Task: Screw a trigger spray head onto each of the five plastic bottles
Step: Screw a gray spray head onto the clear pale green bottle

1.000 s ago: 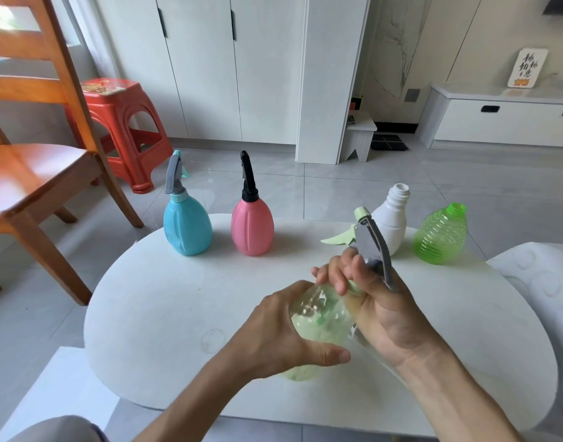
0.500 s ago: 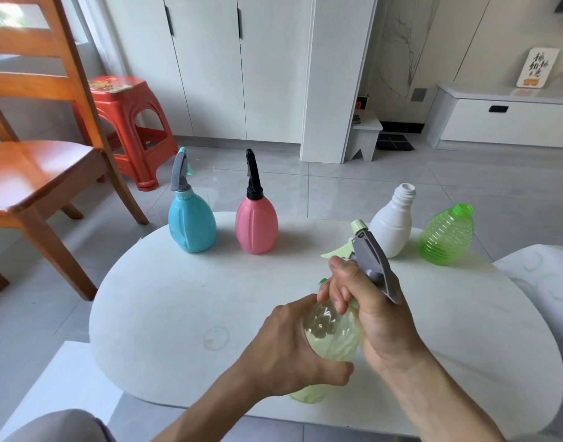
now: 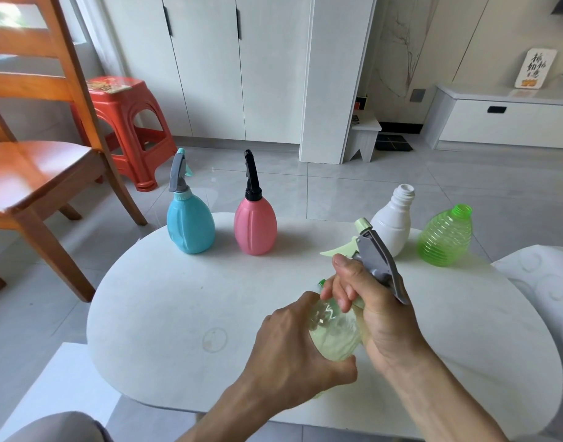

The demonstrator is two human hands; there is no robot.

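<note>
Both forearms were bare from wrist to the bottom edge of the frame. The left hand (image 3: pixel 293 349) and right hand (image 3: pixel 374 309) wore no visible rings or watch. A grey fabric-covered knee (image 3: pixel 55 429) showed at lower left.

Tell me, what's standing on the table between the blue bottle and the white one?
The pink bottle, with its black spray head, as the head view shows.

A round white table (image 3: pixel 165 301) holds a blue bottle (image 3: pixel 191 225) and a pink bottle (image 3: pixel 255 228) far past the left hand (image 3: pixel 293 349), a white bottle (image 3: pixel 392 225) and a green bottle (image 3: pixel 446 239) past the right hand (image 3: pixel 374 311).
</note>
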